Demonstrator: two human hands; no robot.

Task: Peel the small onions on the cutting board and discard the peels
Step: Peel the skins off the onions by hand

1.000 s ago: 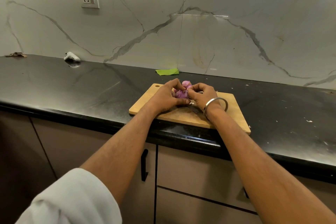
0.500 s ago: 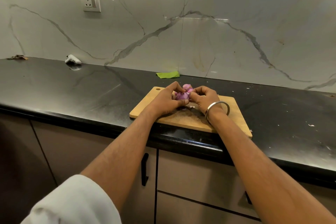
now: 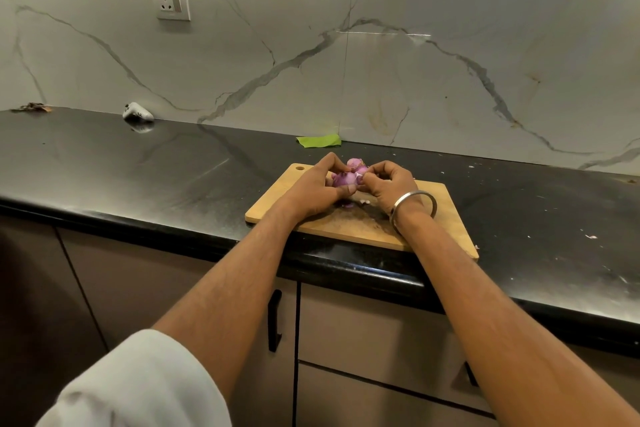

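Hardly moved since the earlier frames: both hands at the centre of the frame, over the far part of the cutting board (image 3: pixel 446 218) on the black counter (image 3: pixel 138 170). Left hand (image 3: pixel 313 189) curled around a small purple onion (image 3: pixel 343 179), thumb pressed on its near side. Right hand (image 3: pixel 389 182) pinching at the onion's right side, probably loosening skin. More onions (image 3: pixel 356 165) just behind, touching. Small peel scraps (image 3: pixel 348 204) under the hands; peeling apparently continuing, nothing discarded yet.

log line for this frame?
step: peeling | left hand: grips onion | right hand: pinches its peel | over cutting board | more onions behind
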